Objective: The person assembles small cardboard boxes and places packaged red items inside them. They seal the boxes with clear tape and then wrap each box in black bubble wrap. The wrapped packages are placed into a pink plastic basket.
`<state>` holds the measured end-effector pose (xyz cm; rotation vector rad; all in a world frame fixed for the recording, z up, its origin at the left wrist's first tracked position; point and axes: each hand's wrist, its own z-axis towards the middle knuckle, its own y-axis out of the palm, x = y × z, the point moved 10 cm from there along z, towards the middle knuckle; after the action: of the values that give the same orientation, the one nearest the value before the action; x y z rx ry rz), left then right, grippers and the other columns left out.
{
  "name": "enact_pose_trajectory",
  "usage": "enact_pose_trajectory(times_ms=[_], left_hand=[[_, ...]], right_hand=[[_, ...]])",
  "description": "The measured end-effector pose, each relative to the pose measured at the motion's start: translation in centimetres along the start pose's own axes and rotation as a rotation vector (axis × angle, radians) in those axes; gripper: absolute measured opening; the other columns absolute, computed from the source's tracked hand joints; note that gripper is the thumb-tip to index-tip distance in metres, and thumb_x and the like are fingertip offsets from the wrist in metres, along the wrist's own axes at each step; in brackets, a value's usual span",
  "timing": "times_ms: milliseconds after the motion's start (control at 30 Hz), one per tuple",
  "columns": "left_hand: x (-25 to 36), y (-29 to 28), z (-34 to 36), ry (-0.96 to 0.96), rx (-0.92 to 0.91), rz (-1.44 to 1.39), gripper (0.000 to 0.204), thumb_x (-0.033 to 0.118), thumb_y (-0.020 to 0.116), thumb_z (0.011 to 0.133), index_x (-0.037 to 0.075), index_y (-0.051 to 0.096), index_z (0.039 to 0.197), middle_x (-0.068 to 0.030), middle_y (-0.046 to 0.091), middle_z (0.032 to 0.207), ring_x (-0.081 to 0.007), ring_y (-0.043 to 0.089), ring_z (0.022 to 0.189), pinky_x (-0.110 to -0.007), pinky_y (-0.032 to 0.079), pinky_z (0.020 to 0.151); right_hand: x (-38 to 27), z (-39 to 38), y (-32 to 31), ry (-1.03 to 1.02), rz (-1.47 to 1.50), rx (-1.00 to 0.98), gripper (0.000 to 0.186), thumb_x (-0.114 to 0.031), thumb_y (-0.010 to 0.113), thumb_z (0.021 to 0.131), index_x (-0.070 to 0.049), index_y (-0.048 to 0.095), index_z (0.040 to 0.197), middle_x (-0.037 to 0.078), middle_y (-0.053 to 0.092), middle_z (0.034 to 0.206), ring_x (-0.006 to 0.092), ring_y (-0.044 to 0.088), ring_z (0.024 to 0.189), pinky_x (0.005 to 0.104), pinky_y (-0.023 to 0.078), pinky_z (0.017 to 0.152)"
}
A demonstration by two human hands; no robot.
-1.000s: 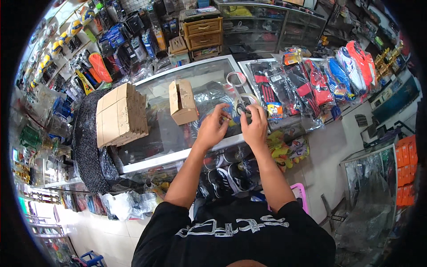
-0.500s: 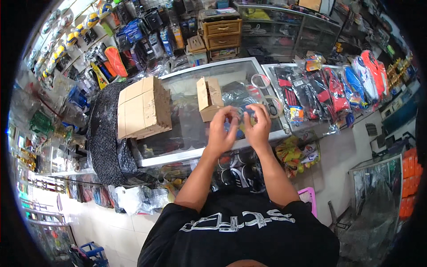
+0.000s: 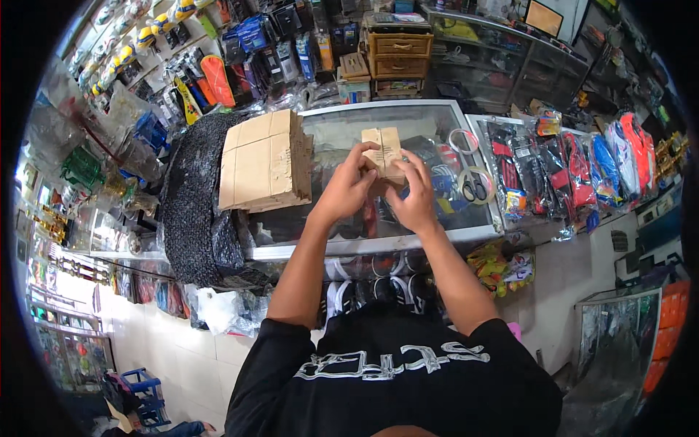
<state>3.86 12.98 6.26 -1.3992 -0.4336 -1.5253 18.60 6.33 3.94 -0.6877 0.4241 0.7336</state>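
Observation:
A small brown cardboard box [image 3: 382,142] stands on the glass counter [image 3: 462,233], between my hands. My left hand [image 3: 348,188] grips its near left side with bent fingers. My right hand [image 3: 413,191] grips its right side, fingers curled over the edge. Left of them lies a stack of flattened cardboard [image 3: 258,160]. To the right on the glass lie black-handled scissors [image 3: 475,188] within a tape roll, and another roll [image 3: 464,133] farther back.
A black bubble-wrap roll [image 3: 186,204] drapes over the counter's left part. Bagged sports goods [image 3: 564,167] cover the right counter. Shoes [image 3: 371,295] sit below. A blue plastic stool [image 3: 145,397] and part of a person [image 3: 186,430] appear at lower left.
My hands have moved from beside the scissors, leftward relative to the counter, onto the small box and now hold it. The view has shifted, and part of another person appears at lower left.

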Motion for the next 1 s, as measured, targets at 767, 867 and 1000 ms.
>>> enact_pose_trajectory(times_ms=[767, 867, 1000], left_hand=[[0.9, 3.9, 8.4, -0.084, -0.629, 0.782, 0.096, 0.017, 0.083, 0.086, 0.007, 0.035, 0.169, -0.0305, 0.071, 0.135, -0.0416, 0.071, 0.124, -0.047, 0.057, 0.099], [-0.1, 4.1, 9.0, -0.129, -0.646, 0.818, 0.106, 0.020, 0.090, 0.079, 0.006, 0.035, 0.169, -0.0318, 0.067, 0.142, -0.0416, 0.068, 0.130, -0.047, 0.056, 0.102], [-1.3, 4.5, 10.0, -0.205, -0.684, 0.843, 0.113, 0.027, 0.097, 0.072, 0.000, 0.038, 0.164, -0.0289, 0.071, 0.135, -0.0418, 0.071, 0.123, -0.047, 0.058, 0.100]], right_hand=[[0.6, 0.1, 0.5, 0.030, -0.017, -0.047, 0.053, -0.019, 0.083, 0.087, -0.003, 0.064, 0.135, 0.022, 0.055, 0.154, 0.0469, 0.055, 0.138, 0.0537, 0.048, 0.114], [0.4, 0.1, 0.4, 0.046, -0.006, -0.056, 0.054, -0.019, 0.083, 0.087, -0.003, 0.063, 0.135, 0.022, 0.055, 0.154, 0.0465, 0.056, 0.137, 0.0535, 0.049, 0.113], [0.5, 0.1, 0.1, 0.036, -0.003, -0.044, 0.057, -0.018, 0.082, 0.086, -0.004, 0.063, 0.137, 0.021, 0.056, 0.153, 0.0458, 0.057, 0.137, 0.0532, 0.049, 0.112]])
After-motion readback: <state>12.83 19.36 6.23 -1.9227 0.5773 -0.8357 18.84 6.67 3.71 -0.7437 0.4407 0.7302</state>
